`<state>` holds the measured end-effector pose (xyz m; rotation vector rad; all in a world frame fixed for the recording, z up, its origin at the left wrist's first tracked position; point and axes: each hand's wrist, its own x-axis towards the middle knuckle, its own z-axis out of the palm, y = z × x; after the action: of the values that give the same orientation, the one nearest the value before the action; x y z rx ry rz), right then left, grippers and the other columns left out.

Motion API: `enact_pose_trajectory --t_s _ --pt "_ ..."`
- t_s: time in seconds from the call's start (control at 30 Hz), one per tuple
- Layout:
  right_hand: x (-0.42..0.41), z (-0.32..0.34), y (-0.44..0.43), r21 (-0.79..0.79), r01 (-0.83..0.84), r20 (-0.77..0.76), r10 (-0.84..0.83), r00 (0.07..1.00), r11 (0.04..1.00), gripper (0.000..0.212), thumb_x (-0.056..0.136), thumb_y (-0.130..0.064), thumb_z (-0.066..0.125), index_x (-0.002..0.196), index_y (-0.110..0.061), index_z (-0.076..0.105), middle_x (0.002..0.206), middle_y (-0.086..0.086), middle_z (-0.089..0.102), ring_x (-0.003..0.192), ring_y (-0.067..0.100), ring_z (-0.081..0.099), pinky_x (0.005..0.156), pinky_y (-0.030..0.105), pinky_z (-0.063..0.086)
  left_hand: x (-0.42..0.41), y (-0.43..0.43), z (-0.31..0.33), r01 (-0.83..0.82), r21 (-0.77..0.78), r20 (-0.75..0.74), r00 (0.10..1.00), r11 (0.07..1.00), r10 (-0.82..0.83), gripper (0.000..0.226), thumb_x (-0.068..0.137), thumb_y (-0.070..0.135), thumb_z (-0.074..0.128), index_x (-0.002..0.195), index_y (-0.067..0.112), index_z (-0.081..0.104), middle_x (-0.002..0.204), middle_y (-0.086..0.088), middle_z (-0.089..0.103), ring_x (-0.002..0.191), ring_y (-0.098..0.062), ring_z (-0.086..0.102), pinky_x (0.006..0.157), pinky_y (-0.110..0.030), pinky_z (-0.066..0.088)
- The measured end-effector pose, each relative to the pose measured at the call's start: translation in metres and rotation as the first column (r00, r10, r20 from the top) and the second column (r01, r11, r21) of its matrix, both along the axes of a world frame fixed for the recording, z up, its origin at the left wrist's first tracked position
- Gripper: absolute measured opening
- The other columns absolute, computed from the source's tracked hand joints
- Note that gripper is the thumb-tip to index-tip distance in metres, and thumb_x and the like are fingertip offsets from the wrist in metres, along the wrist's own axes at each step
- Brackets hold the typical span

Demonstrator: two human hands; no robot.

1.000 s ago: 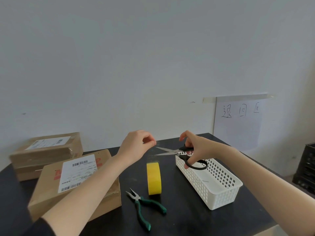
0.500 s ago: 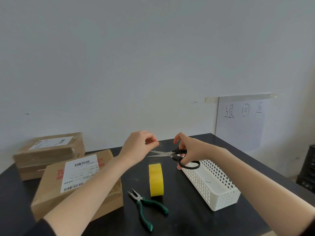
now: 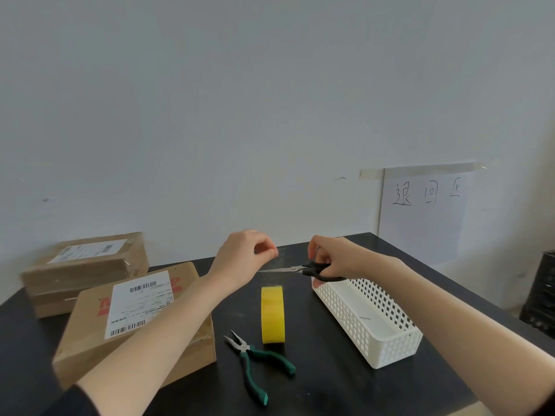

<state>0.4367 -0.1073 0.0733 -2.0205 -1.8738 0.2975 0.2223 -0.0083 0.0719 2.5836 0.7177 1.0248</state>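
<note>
Table (image 3: 330, 385) black, wall (image 3: 210, 115) white | right grip (image 3: 336, 259) clamps scissors (image 3: 312, 269) | left grip (image 3: 240, 259) pinches clear strip (image 3: 281, 252)

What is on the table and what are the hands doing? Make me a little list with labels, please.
Right hand: holds black scissors, blades pointing left
Left hand: pinches a small clear strip, faint
Tape: yellow roll, standing on edge
Pliers: green handles, lying beside the tape
Basket: white, on the right
Boxes: two brown, labelled, on the left
Table: black

grn pliers (image 3: 245, 351), wht basket (image 3: 339, 313), labelled box (image 3: 132, 313)
</note>
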Motion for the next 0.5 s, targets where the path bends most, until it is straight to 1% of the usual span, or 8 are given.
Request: enact_pose_trajectory --t_s 0.1,0.2,0.27,0.33,0.4,0.43,0.5 --pt "-0.002 0.0 -0.001 0.0 0.001 -0.002 -0.001 1.0 1.0 0.043 0.07 -0.024 0.083 0.099 -0.021 0.052 0.058 -0.014 0.056 0.056 0.004 0.047 0.059 0.027 0.042 0.0 0.0 0.0 0.001 0.006 0.001 1.0 1.0 -0.001 0.008 0.087 0.026 0.065 0.086 0.021 0.071 0.087 0.009 0.066 0.082 -0.007 0.059 0.076 -0.027 0.052" --pt "-0.005 0.0 -0.002 -0.013 0.003 0.001 -0.003 1.0 1.0 0.052 0.068 -0.027 0.086 0.103 -0.023 0.048 0.07 -0.01 0.054 0.066 0.01 0.049 0.061 0.025 0.043 0.0 0.0 0.001 -0.004 0.009 -0.003 1.0 1.0 0.004 0.008 0.087 0.026 0.065 0.087 0.021 0.071 0.086 0.01 0.066 0.082 -0.007 0.059 0.076 -0.027 0.053" --pt "-0.008 0.001 -0.004 -0.046 0.001 0.027 0.001 1.0 0.999 0.07 0.061 -0.035 0.09 0.11 -0.024 0.042 0.082 -0.011 0.051 0.076 0.012 0.05 0.068 0.026 0.043 0.0 0.001 0.0 -0.006 0.006 -0.007 1.0 1.0 0.006 0.009 0.087 0.027 0.065 0.087 0.021 0.071 0.086 0.01 0.065 0.081 -0.007 0.059 0.076 -0.027 0.053" --pt "-0.014 0.002 -0.008 -0.093 -0.011 0.101 0.021 0.995 0.996 0.094 0.05 -0.048 0.092 0.121 -0.028 0.035 0.099 -0.014 0.047 0.093 0.014 0.048 0.083 0.03 0.044 -0.001 0.001 -0.002 -0.011 0.015 -0.02 1.0 1.0 0.011 0.009 0.087 0.027 0.065 0.087 0.021 0.072 0.086 0.011 0.065 0.081 -0.008 0.059 0.076 -0.028 0.053" --pt "-0.021 0.003 -0.012 -0.119 -0.025 0.137 0.041 0.99 0.993 0.104 0.048 -0.054 0.091 0.129 -0.03 0.031 0.109 -0.013 0.041 0.104 0.016 0.043 0.092 0.033 0.042 -0.001 0.002 -0.003 -0.013 0.016 -0.02 1.0 1.0 0.013 0.008 0.088 0.026 0.065 0.086 0.022 0.071 0.085 0.011 0.064 0.081 -0.007 0.058 0.076 -0.028 0.053" --pt "-0.024 0.003 -0.012 -0.129 -0.031 0.139 0.049 0.989 0.991 0.105 0.049 -0.054 0.091 0.131 -0.031 0.03 0.11 -0.013 0.039 0.106 0.016 0.041 0.093 0.033 0.041 -0.002 0.003 -0.004 -0.014 0.012 -0.017 1.0 1.0 0.014 0.008 0.088 0.026 0.064 0.086 0.022 0.071 0.085 0.011 0.064 0.081 -0.007 0.058 0.075 -0.028 0.053" --pt "-0.027 0.002 -0.012 -0.134 -0.029 0.137 0.048 0.989 0.991 0.103 0.052 -0.054 0.09 0.132 -0.03 0.03 0.104 -0.016 0.038 0.106 0.015 0.039 0.091 0.031 0.039 -0.004 0.004 -0.004 -0.017 0.008 -0.016 1.0 1.0 0.017 0.008 0.088 0.025 0.064 0.085 0.022 0.07 0.084 0.011 0.063 0.08 -0.006 0.058 0.075 -0.028 0.052"
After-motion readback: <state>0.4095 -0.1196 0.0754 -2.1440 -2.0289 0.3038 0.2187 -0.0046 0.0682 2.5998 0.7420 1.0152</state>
